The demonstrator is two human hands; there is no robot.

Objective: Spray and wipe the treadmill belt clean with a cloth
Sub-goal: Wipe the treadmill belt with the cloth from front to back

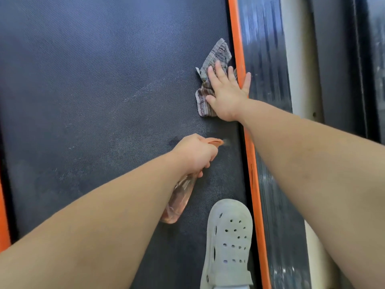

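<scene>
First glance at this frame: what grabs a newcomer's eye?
The right hand pressing a striped grey ribbed cloth flat on the dark textured treadmill belt, beside its orange edge strip. Below it, the left hand grips a pink translucent spray bottle, nozzle toward that edge. A grey perforated clog stands on the belt at bottom.

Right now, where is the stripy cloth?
In the head view, the cloth lies on the right side of the treadmill belt, under the right hand, beside the orange strip, beyond the spray bottle the left hand holds.
</scene>
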